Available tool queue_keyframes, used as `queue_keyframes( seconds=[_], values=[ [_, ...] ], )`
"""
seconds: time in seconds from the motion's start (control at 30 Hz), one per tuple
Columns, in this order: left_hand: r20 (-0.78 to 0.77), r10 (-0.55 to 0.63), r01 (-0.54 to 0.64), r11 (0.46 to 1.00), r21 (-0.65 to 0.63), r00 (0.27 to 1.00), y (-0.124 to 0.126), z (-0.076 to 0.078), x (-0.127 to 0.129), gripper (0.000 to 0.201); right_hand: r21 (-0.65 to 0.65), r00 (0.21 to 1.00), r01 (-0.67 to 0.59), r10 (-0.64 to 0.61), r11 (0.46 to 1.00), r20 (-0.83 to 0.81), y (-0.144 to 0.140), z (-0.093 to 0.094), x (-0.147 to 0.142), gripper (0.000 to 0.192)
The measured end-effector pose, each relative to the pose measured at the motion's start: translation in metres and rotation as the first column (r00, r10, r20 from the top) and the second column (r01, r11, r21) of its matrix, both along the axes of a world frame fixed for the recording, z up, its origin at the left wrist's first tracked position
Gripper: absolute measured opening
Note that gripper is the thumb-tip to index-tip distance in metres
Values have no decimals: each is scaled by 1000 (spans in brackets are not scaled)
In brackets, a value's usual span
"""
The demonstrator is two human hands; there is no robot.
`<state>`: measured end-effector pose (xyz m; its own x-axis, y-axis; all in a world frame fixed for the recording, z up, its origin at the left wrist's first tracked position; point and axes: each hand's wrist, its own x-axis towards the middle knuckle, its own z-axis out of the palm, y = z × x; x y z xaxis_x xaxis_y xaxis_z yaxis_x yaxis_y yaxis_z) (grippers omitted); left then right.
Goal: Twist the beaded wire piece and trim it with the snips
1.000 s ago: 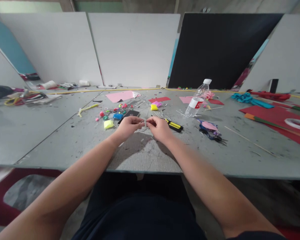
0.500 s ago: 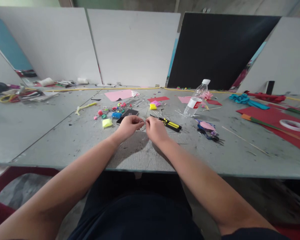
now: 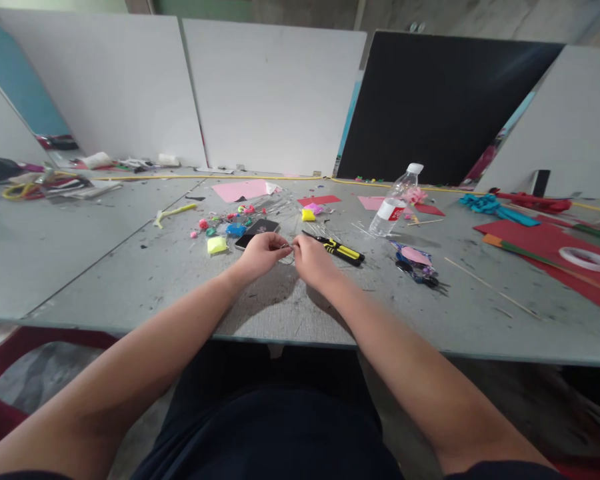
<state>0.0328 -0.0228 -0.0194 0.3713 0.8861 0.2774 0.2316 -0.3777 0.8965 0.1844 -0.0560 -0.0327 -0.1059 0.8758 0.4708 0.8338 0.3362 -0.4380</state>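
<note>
Both hands meet over the middle of the grey table (image 3: 180, 293). My left hand (image 3: 263, 255) is closed in a pinch on a thin wire (image 3: 289, 247), of which only a little shows between the fingertips. My right hand (image 3: 311, 259) is closed too, its fingertips pinching the same wire close to the left ones. Just behind my left hand lies a dark phone (image 3: 265, 228). To the right of my right hand are pliers with black and yellow handles (image 3: 344, 253). A yellow clay packet (image 3: 217, 245) and a blue one (image 3: 236, 230) lie on the left.
A clear plastic bottle (image 3: 391, 207) stands right of the pliers. Dark scissors (image 3: 417, 273) lie in front of it. Red sheets (image 3: 520, 240) with a white tape roll (image 3: 587, 259) are at the far right. Upright white (image 3: 275, 100) and black (image 3: 440, 107) boards line the back.
The view has shifted slightly. Both hands stay together at the same spot, with only small changes in the fingers.
</note>
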Motion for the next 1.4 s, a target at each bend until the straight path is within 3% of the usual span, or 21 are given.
queue_keyframes(
  seconds=[0.2, 0.4, 0.63, 0.87, 1.0, 1.13, 1.27, 1.4],
  values=[
    [-124, 43, -34, 997, 74, 991, 0, -1, 0, 13, -69, 999, -9, 6, 998, -50, 2, -2, 2, 15],
    [-161, 51, -32, 993, 114, 986, 5, -4, -2, 14, -117, 997, -34, 26, 993, -74, 3, -2, 5, 13],
    [-115, 12, -5, 998, 60, 993, 0, 2, -3, 10, -84, 964, -202, 183, 976, -192, 8, -1, 15, 12],
    [-157, 3, 15, 994, 111, 988, -1, 4, -4, 7, -188, 904, -321, 241, 928, -353, 8, -2, 18, 12],
    [-86, -22, 24, 999, 27, 996, 1, 4, -2, 11, -165, 914, -240, 165, 957, -372, 7, -1, 20, 10],
    [77, -27, 36, 993, -109, 997, 2, 2, -2, 17, -18, 942, -133, 121, 991, -312, 4, 3, 21, 14],
    [193, -85, 116, 982, -152, 977, 3, -1, -3, 22, -17, 919, -171, 153, 985, -363, 0, 4, 18, 16],
    [216, -121, 165, 967, -196, 969, 3, -2, -3, 24, -1, 916, -175, 163, 985, -368, -3, 3, 15, 18]
  ],
)
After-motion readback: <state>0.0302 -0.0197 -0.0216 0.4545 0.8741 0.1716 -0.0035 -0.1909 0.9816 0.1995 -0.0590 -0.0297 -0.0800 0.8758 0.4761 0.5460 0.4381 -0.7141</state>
